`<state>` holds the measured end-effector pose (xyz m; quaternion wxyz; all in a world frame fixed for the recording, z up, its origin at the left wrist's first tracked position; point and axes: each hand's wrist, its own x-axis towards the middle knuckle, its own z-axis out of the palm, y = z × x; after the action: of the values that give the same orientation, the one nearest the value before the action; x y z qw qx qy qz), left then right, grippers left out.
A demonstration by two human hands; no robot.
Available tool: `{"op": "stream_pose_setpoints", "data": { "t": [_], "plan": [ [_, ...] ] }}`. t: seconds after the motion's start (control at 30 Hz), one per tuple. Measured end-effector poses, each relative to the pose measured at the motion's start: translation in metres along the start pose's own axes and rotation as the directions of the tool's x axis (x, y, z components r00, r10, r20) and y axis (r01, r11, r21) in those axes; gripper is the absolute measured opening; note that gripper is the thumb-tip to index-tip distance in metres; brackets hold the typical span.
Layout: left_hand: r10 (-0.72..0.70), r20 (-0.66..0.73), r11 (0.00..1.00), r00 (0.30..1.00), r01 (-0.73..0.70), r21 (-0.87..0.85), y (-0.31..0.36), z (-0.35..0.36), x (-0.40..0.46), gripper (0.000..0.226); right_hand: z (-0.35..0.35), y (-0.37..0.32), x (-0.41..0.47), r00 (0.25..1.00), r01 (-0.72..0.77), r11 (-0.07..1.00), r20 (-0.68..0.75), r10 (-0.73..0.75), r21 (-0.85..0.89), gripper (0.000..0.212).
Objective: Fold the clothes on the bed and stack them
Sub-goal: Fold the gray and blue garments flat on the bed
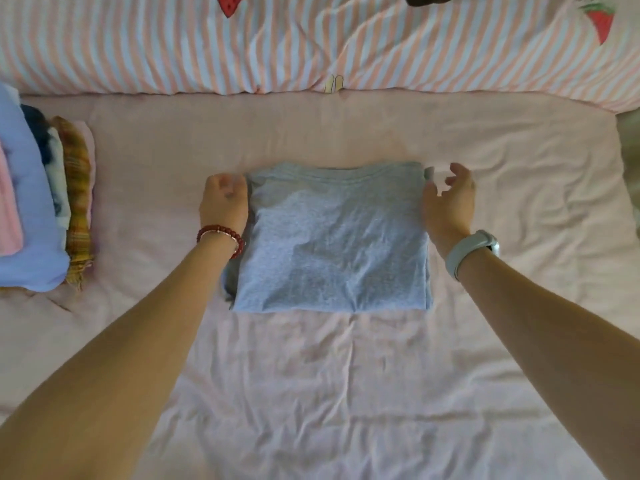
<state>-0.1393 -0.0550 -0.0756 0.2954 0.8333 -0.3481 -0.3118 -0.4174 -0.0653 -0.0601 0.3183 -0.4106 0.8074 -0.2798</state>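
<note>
- Lying folded into a square mid-bed, the grey T-shirt [332,237] sits between both hands.
- Left hand [223,202], at the shirt's 9 o'clock edge, grips its far-left corner with curled fingers.
- Right hand [448,199], at 3 o'clock, hovers loosely spread, holding nothing.
- Stack of folded clothes [41,209] lies well apart at 9 o'clock on the pink sheet [311,393].

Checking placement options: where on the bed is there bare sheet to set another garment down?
Bare pink sheet lies in front of the folded grey T-shirt, between the forearms, and between it and the stack of folded clothes at far left. Crowded: beside the shirt, where the left hand and right hand flank it.
</note>
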Motion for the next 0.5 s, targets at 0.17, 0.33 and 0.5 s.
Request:
{"op": "stream_pose_setpoints", "data": {
  "t": [0.17,0.33,0.5],
  "plan": [
    [0.0,0.125,1.0,0.992,-0.003,0.026,-0.024,0.008,-0.038,0.034,0.001,0.024,-0.054,0.987,0.16,0.973,0.045,-0.154,-0.165,0.039],
    [-0.032,0.192,0.999,0.981,0.035,-0.011,0.004,0.014,-0.016,0.036,0.013,0.014,-0.051,0.983,0.177,0.949,0.006,-0.182,-0.26,0.043],
    [-0.088,0.343,0.882,0.935,0.233,-0.409,0.016,0.013,0.003,0.016,0.017,0.01,-0.037,0.968,0.247,0.916,0.113,-0.223,-0.315,0.044]
  ]
}}
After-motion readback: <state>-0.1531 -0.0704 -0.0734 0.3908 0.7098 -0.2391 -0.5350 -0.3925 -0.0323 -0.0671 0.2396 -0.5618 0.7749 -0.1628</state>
